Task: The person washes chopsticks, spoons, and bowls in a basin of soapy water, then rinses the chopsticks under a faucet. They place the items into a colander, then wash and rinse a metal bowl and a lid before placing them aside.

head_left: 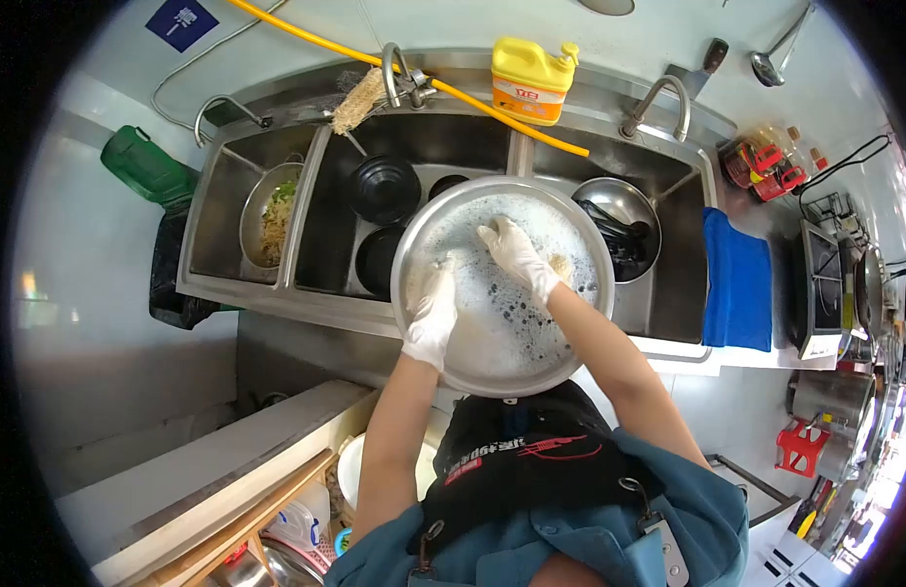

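A wide metal basin full of foamy water rests over the sinks in front of me. My left hand, in a white glove, reaches into it at the left side, its fingers partly lost in suds. Further right, my right hand, also gloved, dips into the foam near the middle, fingertips under the suds. What either hand holds, if anything, is hidden. A tan scrubber-like item floats beside my right hand.
Black pans lie in the middle sink; a bowl of black utensils sits in the right one. Behind stand a yellow jug, faucets and a yellow hose. A blue cloth hangs over the right edge.
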The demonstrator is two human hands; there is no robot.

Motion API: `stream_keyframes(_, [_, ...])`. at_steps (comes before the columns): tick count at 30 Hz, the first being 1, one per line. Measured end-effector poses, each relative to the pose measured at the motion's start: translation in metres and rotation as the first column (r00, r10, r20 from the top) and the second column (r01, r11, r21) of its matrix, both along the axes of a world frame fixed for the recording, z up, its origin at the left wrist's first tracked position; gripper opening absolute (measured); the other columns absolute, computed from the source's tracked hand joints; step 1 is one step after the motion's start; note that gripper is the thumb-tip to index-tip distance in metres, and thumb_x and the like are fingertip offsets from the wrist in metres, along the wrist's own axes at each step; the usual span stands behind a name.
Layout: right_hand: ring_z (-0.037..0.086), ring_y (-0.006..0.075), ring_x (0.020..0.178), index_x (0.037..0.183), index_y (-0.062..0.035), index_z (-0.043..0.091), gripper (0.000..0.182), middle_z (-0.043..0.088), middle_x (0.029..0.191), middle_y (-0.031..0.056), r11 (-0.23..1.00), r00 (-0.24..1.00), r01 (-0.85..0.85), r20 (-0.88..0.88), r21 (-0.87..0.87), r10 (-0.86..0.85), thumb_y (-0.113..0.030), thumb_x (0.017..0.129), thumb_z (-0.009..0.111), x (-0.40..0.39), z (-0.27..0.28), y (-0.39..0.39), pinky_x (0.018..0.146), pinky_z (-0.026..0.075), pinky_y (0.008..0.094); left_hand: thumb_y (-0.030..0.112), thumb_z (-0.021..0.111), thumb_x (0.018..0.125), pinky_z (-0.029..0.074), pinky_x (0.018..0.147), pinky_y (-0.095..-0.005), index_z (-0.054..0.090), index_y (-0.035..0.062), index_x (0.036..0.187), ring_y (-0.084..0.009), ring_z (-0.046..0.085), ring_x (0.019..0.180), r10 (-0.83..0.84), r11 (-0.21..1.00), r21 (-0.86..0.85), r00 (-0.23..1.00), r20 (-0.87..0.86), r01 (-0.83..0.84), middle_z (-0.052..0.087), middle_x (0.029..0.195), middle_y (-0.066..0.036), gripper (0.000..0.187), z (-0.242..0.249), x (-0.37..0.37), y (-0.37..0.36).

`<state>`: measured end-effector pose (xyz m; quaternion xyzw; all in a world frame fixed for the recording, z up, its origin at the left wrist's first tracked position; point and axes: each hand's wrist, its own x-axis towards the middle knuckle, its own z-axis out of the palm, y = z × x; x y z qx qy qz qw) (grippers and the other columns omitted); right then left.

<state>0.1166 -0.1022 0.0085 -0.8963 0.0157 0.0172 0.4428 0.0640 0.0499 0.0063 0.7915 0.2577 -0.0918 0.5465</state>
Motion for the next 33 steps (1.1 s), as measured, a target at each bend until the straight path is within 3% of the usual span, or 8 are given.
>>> stream_keyframes(4, [0.063, 0.0332, 0.089, 0.106, 0.0062, 0.057, 0.043, 0.064, 0.095, 0.0216, 0.995, 0.86, 0.097, -0.504, 0.006, -0.081, -0.032, 0.088, 0.053, 0.048, -0.083, 0.028, 0.074, 0.05, 0.0351, 0.036, 0.039, 0.095, 0.045, 0.083, -0.0266, 0.054, 0.001, 0.118, -0.0192, 0.058, 0.091, 0.06, 0.954, -0.285, 0.989, -0.138, -0.098, 0.061, 0.104, -0.009, 0.044, 0.049, 0.016, -0.006])
stream_keyframes(8, [0.06, 0.0207, 0.082, 0.1, -0.0011, 0.06, 0.024, 0.063, 0.086, 0.0119, 0.92, 0.999, -0.033, -0.016, 0.39, 0.042, -0.02, 0.093, 0.047, 0.033, -0.111, 0.061, 0.075, 0.048, 0.0295, 0.028, 0.043, 0.093, 0.046, 0.087, -0.0295, 0.052, 0.001, 0.118, -0.0213, 0.059, 0.099, 0.032, 0.927, -0.375, 0.999, 0.027, -0.019, 0.061, 0.11, -0.012, 0.038, 0.029, 0.031, -0.008])
stream_keyframes(10, [0.056, 0.0131, 0.087, 0.106, -0.003, 0.06, 0.023, 0.063, 0.096, 0.0083, 0.484, 0.938, 0.234, -0.327, 0.843, 0.115, -0.017, 0.096, 0.045, -0.004, -0.027, 0.071, 0.081, 0.046, 0.0272, 0.033, 0.038, 0.095, 0.045, 0.092, -0.0327, 0.052, 0.0013, 0.119, -0.0228, 0.057, 0.104, 0.183, 0.301, -0.926, 0.967, -0.179, -0.229, 0.058, 0.116, -0.014, 0.043, -0.01, 0.05, -0.002])
stream_keyframes(11, [0.061, 0.0291, 0.091, 0.112, -0.0028, 0.058, 0.035, 0.062, 0.103, 0.0162, 0.88, 0.99, -0.122, 0.121, 0.46, 0.074, -0.028, 0.089, 0.051, -0.017, -0.018, 0.07, 0.083, 0.047, 0.0353, 0.034, 0.037, 0.095, 0.045, 0.092, -0.0331, 0.052, 0.0015, 0.119, -0.023, 0.057, 0.104, 0.178, 0.193, -0.953, 0.963, -0.202, -0.236, 0.058, 0.116, -0.014, 0.043, -0.008, 0.047, -0.003])
stream_keyframes(13, [0.053, 0.033, 0.106, 0.118, -0.0036, 0.056, 0.043, 0.055, 0.119, 0.0193, 0.992, 0.939, 0.004, 0.341, -0.126, 0.04, -0.034, 0.089, 0.05, -0.039, 0.015, 0.074, 0.094, 0.039, 0.0409, 0.036, 0.037, 0.095, 0.045, 0.092, -0.0338, 0.052, 0.0017, 0.119, -0.0235, 0.057, 0.104, 0.195, 0.168, -0.968, 0.969, -0.15, -0.184, 0.058, 0.115, -0.013, 0.044, 0.011, 0.036, -0.006])
stream_keyframes(21, [0.027, 0.0352, 0.134, 0.138, 0.0028, 0.03, 0.068, 0.032, 0.142, 0.0224, 0.992, 0.927, -0.103, 0.354, -0.068, 0.121, -0.043, 0.09, 0.044, -0.054, 0.056, 0.082, 0.108, 0.021, 0.049, 0.043, 0.034, 0.095, 0.044, 0.092, -0.0366, 0.053, 0.0026, 0.118, -0.0252, 0.056, 0.103, 0.481, -0.212, -0.977, 0.872, -0.089, 0.017, 0.058, 0.112, -0.013, 0.05, 0.06, 0.008, -0.032])
stream_keyframes(22, [0.026, 0.0356, 0.135, 0.139, 0.0021, 0.028, 0.068, 0.03, 0.143, 0.022, 0.997, 0.943, -0.052, 0.326, -0.061, 0.069, -0.044, 0.091, 0.042, -0.04, 0.05, 0.075, 0.108, 0.019, 0.0484, 0.048, 0.033, 0.095, 0.039, 0.098, -0.0357, 0.047, 0.0018, 0.125, -0.025, 0.051, 0.111, 0.14, 0.325, -0.938, 0.974, 0.177, 0.124, 0.053, 0.122, -0.014, 0.056, 0.054, 0.044, -0.011])
stream_keyframes(33, [0.045, 0.0324, 0.122, 0.131, 0.0041, 0.04, 0.058, 0.049, 0.127, 0.0228, 0.869, 0.969, -0.084, 0.243, 0.488, -0.042, -0.022, 0.085, 0.064, -0.031, 0.044, 0.025, 0.102, 0.035, 0.0376, 0.059, 0.031, 0.091, 0.019, 0.11, -0.0411, 0.037, 0.0109, 0.137, -0.0269, 0.032, 0.13, 0.229, 0.171, -0.978, 0.97, -0.079, -0.12, 0.039, 0.14, -0.008, 0.066, 0.005, 0.044, -0.001])
